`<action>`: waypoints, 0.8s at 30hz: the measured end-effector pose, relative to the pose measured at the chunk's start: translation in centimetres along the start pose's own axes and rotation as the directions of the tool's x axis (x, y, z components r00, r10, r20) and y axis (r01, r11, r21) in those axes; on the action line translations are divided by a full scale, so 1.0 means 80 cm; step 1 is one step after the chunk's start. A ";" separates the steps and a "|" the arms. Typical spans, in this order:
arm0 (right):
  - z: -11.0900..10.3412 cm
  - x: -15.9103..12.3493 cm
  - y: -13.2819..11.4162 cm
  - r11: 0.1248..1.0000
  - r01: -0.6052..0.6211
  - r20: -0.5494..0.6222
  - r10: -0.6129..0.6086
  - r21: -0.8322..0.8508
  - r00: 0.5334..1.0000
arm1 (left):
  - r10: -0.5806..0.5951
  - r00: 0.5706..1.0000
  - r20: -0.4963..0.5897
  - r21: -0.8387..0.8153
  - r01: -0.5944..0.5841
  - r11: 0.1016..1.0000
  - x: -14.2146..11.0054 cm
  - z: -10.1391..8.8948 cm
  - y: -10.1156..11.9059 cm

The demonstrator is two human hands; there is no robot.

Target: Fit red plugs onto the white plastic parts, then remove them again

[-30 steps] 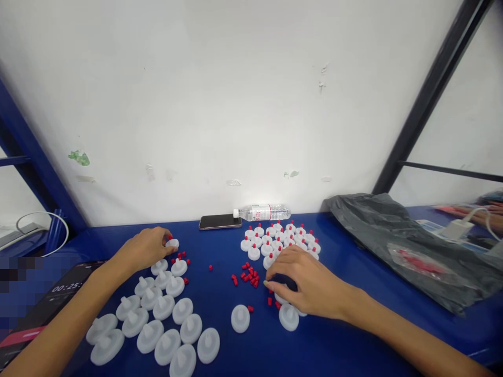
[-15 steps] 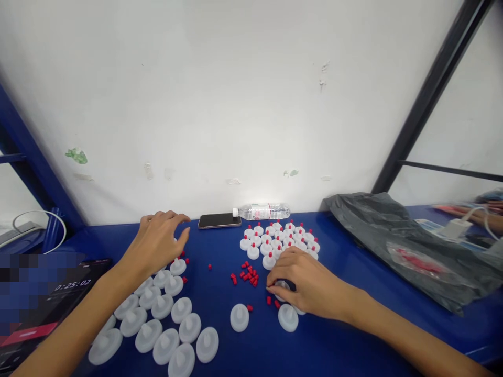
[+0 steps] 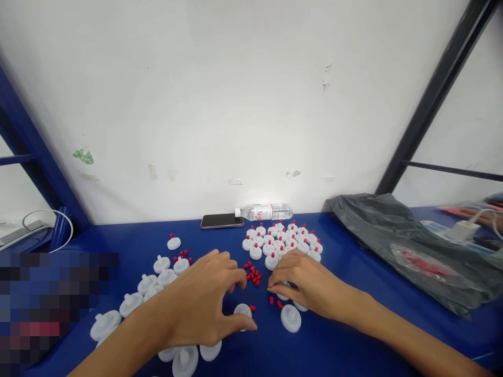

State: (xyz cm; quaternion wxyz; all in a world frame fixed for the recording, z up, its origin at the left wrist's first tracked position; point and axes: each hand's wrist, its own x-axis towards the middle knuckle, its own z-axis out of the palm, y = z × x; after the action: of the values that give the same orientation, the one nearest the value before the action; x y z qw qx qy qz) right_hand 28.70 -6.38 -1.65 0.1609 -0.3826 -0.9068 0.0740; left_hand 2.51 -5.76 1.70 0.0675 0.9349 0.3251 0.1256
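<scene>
My left hand [image 3: 204,301] is above the blue table, thumb and fingers apart, with nothing between them. Its thumb overlaps a white plastic disc with a short nozzle [image 3: 242,310]. My right hand [image 3: 308,283] has its fingers closed around another white nozzle disc [image 3: 283,290], mostly hidden under the fingers. More bare discs [image 3: 291,318] lie by its wrist side. Small red caps [image 3: 253,276] form a loose pile between my hands. Behind my right hand stand several discs with red caps on their nozzles [image 3: 271,260].
Uncapped discs [image 3: 104,324] spread at left, partly under my left forearm. One red-capped disc [image 3: 173,243] stands at far left. A phone [image 3: 222,221] and a water bottle [image 3: 267,211] lie along the wall. A grey plastic bag [image 3: 393,235] covers the right side.
My left hand has moved right and nearer to me, from the far left to beside the single middle disc. A red-capped disc at far left is now uncovered. My right hand stays nearly in place.
</scene>
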 end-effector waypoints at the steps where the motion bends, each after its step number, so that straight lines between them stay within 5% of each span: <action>1: 0.000 0.000 0.000 1.000 -0.002 0.001 0.002 -0.002 1.000 | -0.008 1.000 0.021 -0.004 0.008 1.000 -0.001 0.003 0.001; 10: -0.003 0.000 -0.006 0.998 -0.003 0.033 0.005 -0.057 0.999 | -0.069 0.985 0.156 -0.014 0.072 0.997 -0.003 0.020 0.004; 24: -0.013 -0.002 -0.013 1.000 0.001 0.022 -0.002 0.032 1.000 | 0.004 1.000 -0.025 0.090 -0.002 0.996 0.005 0.012 -0.004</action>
State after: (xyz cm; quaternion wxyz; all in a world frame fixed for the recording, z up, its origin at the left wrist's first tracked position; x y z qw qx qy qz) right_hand 28.42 -7.22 -0.45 0.1569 -0.3786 -0.9075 0.0924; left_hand 2.92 -5.31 0.83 0.0210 0.9358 0.3299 0.1227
